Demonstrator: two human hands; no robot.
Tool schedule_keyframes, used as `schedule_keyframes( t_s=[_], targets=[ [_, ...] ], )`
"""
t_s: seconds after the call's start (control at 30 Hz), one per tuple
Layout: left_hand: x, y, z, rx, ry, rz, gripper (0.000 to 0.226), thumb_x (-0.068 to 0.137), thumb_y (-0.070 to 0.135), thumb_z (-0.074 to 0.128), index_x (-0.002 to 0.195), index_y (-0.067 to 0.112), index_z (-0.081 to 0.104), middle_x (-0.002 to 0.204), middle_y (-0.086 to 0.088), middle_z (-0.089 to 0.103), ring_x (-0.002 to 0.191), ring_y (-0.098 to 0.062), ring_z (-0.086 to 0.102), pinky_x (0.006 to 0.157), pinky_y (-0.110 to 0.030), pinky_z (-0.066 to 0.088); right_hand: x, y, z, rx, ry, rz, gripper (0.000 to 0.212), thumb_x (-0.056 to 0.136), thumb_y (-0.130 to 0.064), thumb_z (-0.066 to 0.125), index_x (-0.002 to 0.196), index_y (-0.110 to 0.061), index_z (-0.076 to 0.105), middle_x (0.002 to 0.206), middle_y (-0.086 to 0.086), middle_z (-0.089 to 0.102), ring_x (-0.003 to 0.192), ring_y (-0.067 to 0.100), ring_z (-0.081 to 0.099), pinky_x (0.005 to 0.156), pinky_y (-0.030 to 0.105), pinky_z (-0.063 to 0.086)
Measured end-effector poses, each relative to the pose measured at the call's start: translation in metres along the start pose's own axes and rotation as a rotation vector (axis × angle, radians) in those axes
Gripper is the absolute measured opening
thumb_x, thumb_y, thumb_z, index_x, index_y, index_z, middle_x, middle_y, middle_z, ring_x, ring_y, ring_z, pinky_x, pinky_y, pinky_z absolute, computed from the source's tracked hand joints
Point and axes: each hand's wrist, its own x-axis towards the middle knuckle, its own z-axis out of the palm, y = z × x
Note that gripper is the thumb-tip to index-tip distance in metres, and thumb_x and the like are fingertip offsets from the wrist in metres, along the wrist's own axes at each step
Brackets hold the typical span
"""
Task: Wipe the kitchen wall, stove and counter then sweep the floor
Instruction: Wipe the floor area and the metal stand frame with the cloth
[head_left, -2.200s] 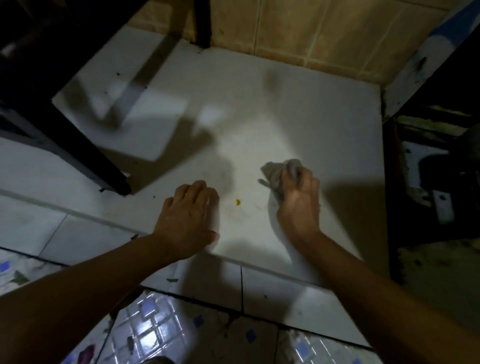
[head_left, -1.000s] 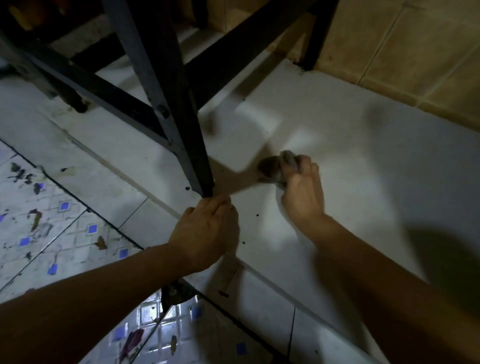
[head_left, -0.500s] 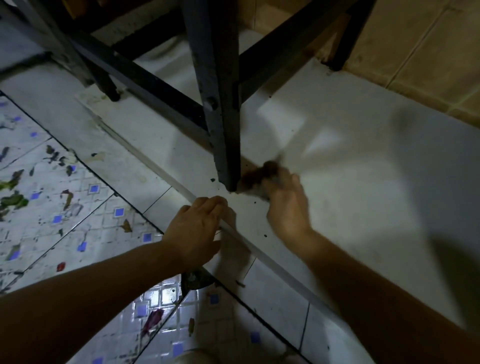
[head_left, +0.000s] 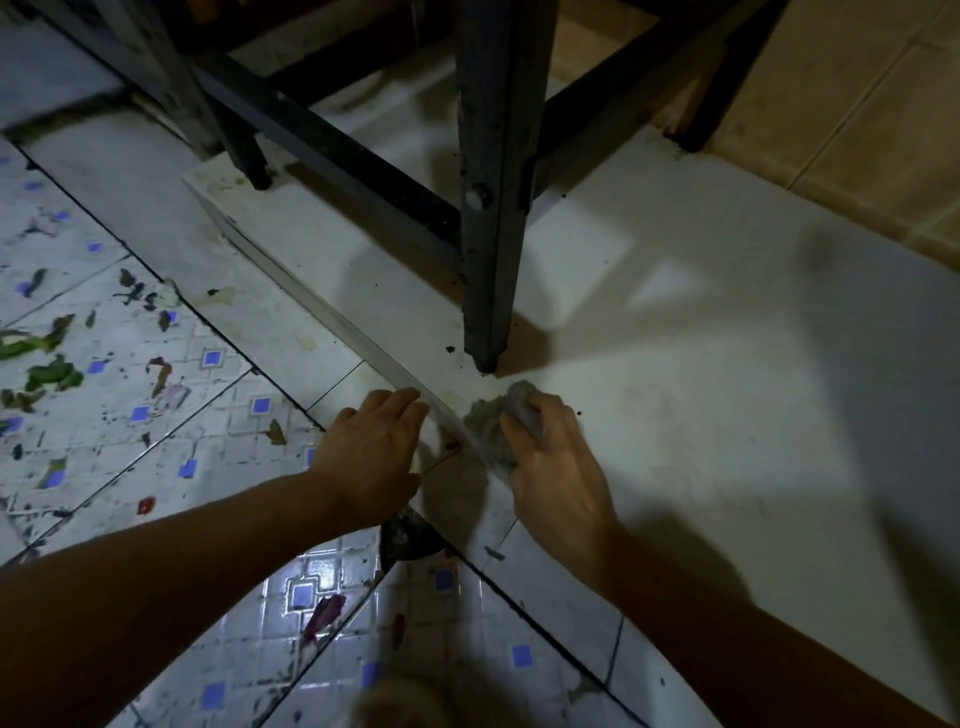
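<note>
I see a grey rag (head_left: 493, 423) on the white bench (head_left: 701, 389). The stand's legs (head_left: 493, 208) are black. The floor (head_left: 156, 415) is white tile patterned with small blue squares, strewn with green scraps (head_left: 49, 374). The wall tiles (head_left: 857, 119) are tan.

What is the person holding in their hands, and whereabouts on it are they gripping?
The right hand grips a crumpled grey rag, fingers curled over its near side, pressing it on the white counter. The left hand holds nothing; it rests at the counter's edge.
</note>
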Motion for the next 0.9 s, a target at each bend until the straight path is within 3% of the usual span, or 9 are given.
schedule_keyframes(
  t_s=[0.03,0.13,0.23,0.37,0.5,0.57,0.67,0.77,0.9],
  targets=[
    [-0.001,0.001,0.000,0.006,-0.002,0.003,0.079,0.088,0.039,0.058,0.149,0.017,0.011,0.157,-0.002,0.006,0.143,-0.022,0.011,0.114,-0.038,0.021,0.006,-0.006,0.001,-0.009,-0.044,-0.026,0.044,0.093,-0.026,0.052,0.136,-0.025,0.041,0.138,0.003,0.037,0.120,0.018,0.046,0.099,0.033,0.045],
    [-0.001,0.004,-0.001,0.010,0.005,0.008,0.078,0.088,0.039,0.059,0.148,0.018,0.014,0.156,-0.003,0.012,0.141,-0.022,0.016,0.113,-0.037,0.023,0.025,-0.030,0.001,-0.099,-0.119,-0.101,0.056,0.090,-0.020,0.059,0.142,-0.016,0.037,0.147,0.014,0.023,0.127,0.030,0.033,0.105,0.039,0.038],
    [0.000,0.006,-0.002,0.011,0.015,0.014,0.078,0.087,0.037,0.060,0.147,0.019,0.016,0.154,-0.002,0.016,0.139,-0.021,0.019,0.112,-0.036,0.025,0.033,-0.033,0.000,-0.207,-0.132,-0.136,0.057,0.077,-0.013,0.071,0.131,-0.007,0.052,0.136,0.023,0.040,0.113,0.039,0.047,0.093,0.046,0.045],
    [0.004,0.014,-0.003,0.017,0.007,0.048,0.077,0.088,0.037,0.059,0.147,0.017,0.016,0.155,-0.003,0.015,0.140,-0.021,0.017,0.113,-0.036,0.023,-0.006,0.001,-0.019,-0.230,-0.117,-0.090,0.056,0.057,-0.017,0.084,0.110,-0.011,0.068,0.113,0.017,0.060,0.092,0.029,0.063,0.073,0.038,0.058],
    [0.003,0.022,-0.002,0.028,0.003,0.061,0.075,0.088,0.037,0.059,0.147,0.016,0.017,0.154,-0.004,0.016,0.140,-0.021,0.018,0.112,-0.036,0.024,-0.019,0.002,-0.015,-0.229,-0.068,-0.018,0.049,0.060,-0.012,0.081,0.107,-0.007,0.068,0.115,0.017,0.059,0.096,0.032,0.063,0.074,0.039,0.057],
    [0.001,0.023,-0.003,0.034,0.010,0.051,0.074,0.088,0.037,0.059,0.146,0.016,0.019,0.153,-0.004,0.018,0.139,-0.021,0.020,0.111,-0.036,0.025,-0.001,-0.010,-0.005,-0.238,-0.061,-0.053,0.050,0.066,-0.013,0.078,0.113,-0.004,0.064,0.123,0.020,0.053,0.102,0.033,0.058,0.079,0.041,0.056],
    [-0.002,0.025,-0.004,0.040,0.041,0.046,0.070,0.087,0.036,0.060,0.144,0.018,0.024,0.150,-0.002,0.025,0.134,-0.020,0.026,0.108,-0.034,0.029,0.021,-0.023,-0.003,-0.222,-0.077,-0.104,0.046,0.068,-0.010,0.074,0.112,-0.001,0.064,0.116,0.023,0.055,0.096,0.038,0.057,0.074,0.043,0.054],
    [-0.002,0.032,-0.005,0.001,0.064,0.068,0.065,0.086,0.034,0.061,0.140,0.021,0.029,0.145,-0.001,0.030,0.130,-0.019,0.030,0.106,-0.033,0.031,0.014,-0.015,-0.012,-0.260,-0.125,-0.135,0.055,0.068,-0.009,0.072,0.121,0.001,0.060,0.120,0.027,0.053,0.099,0.042,0.055,0.078,0.047,0.051],
    [0.002,0.061,-0.006,-0.032,0.088,0.190,0.060,0.086,0.031,0.060,0.138,0.021,0.032,0.142,0.000,0.032,0.128,-0.018,0.031,0.103,-0.031,0.032,-0.041,0.022,-0.035,-0.198,-0.125,-0.063,0.059,0.072,-0.023,0.073,0.128,-0.011,0.056,0.123,0.014,0.055,0.104,0.027,0.057,0.088,0.039,0.052]
  ],
)
